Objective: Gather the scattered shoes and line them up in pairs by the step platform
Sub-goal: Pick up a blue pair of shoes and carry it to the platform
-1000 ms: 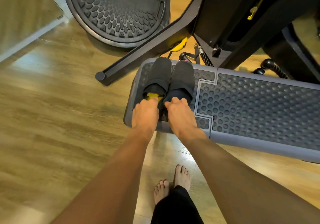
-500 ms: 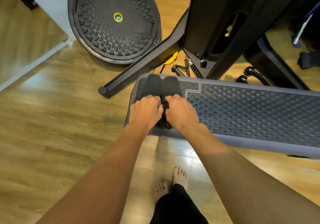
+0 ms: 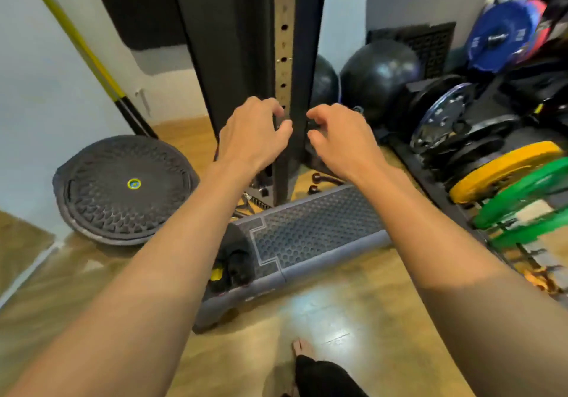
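From the head view, two bare hands hang in the air in front of one black upright post (image 3: 284, 43) punched with a row of holes. The left hand (image 3: 252, 132) and right hand (image 3: 341, 138) are just apart, and each grip is loose, the fingers half-curled around nothing. Below them, two dark fabric shoes (image 3: 235, 266) sit side by side on the left end of the one grey step platform (image 3: 313, 230), whose top is dimpled rubber. One shoe shows a yellow patch, and the left forearm partly hides both. On the glossy wooden floor (image 3: 338, 319) lies one round, honeycomb-textured balance disc (image 3: 123, 187). Two smooth black balls (image 3: 378, 80) rest behind. On the right are one yellow plate (image 3: 504, 166) and two green plates (image 3: 522, 197).
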Motion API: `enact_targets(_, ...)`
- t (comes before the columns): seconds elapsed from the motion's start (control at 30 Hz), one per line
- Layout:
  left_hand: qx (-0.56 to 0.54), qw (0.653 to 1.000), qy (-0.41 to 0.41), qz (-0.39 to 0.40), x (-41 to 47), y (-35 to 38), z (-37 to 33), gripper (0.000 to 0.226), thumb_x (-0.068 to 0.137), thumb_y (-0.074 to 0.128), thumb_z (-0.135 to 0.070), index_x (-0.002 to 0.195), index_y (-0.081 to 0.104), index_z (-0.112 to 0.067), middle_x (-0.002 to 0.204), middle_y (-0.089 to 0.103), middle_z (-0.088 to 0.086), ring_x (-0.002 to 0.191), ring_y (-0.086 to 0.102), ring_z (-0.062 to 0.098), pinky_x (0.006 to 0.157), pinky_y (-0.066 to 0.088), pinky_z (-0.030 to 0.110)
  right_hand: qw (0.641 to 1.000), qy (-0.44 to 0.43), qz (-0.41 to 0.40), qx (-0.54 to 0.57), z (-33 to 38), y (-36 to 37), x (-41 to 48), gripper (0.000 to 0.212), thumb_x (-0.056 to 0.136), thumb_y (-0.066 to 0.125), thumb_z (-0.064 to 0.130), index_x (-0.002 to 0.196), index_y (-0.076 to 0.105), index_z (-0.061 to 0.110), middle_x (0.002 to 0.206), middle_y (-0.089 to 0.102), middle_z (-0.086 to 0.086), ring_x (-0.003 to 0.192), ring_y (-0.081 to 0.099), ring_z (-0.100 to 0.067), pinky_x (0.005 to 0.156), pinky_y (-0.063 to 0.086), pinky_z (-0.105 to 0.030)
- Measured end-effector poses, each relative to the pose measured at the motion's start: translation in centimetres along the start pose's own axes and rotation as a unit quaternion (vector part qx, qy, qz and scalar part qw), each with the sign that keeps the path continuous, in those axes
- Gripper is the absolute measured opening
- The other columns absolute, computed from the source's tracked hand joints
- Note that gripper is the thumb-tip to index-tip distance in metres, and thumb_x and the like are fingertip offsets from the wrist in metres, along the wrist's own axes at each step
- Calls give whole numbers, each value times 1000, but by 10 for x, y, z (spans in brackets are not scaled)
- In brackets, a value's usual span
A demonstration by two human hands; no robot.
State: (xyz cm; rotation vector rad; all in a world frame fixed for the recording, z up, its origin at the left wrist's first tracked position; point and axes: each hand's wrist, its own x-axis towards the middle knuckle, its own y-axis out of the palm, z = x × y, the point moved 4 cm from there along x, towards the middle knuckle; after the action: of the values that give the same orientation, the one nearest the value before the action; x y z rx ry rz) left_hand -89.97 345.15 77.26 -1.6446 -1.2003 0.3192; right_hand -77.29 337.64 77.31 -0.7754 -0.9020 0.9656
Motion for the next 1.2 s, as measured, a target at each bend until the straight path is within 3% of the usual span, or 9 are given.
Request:
enact_targets(0.23,-92,965,243,-29,18,-56,-231,33,89,50,-44,114,62,-26,118,62,3,111,55,26,91,46,41,970,104,-210,-58,-55,-225,-83,32,92,53,29,121,61,17,113,65,-7,105,59,-27,90,46,-39)
enact_targets(0.37,-162,916,367,-12,-12,-63,-372,31,87,52,-41,110,64,-24,114,64,6,107,57,28,93,45,41,936,174,-286,-111,-95,-330,-169,32,89,55,28,119,62,19,111,65,-6,103,60,-27,87,47,-38)
enact_targets(0.53,-263,831,487,47,-104,-50,-541,32,85,52,-36,109,67,-22,106,67,6,100,61,25,89,48,40,880,273,-340,-187,-146,-433,-314,34,89,56,32,120,62,20,115,65,-8,106,59,-27,90,47,-42)
enact_targets(0.73,-344,754,550,104,-251,-29,-705,37,82,48,-39,107,67,-21,103,66,5,96,61,24,86,50,41,813,370,-383,-235,-184,-525,-501,36,90,55,30,124,60,18,118,63,-7,109,58,-25,92,46,-41)
enact_targets(1.2,-455,508,688,247,-569,8,-1007,23,89,57,-31,108,65,-22,108,64,0,100,58,15,90,46,34,603,563,-456,-334,-242,-665,-870,37,89,54,29,124,60,20,118,64,-1,107,59,-19,92,48,-39)
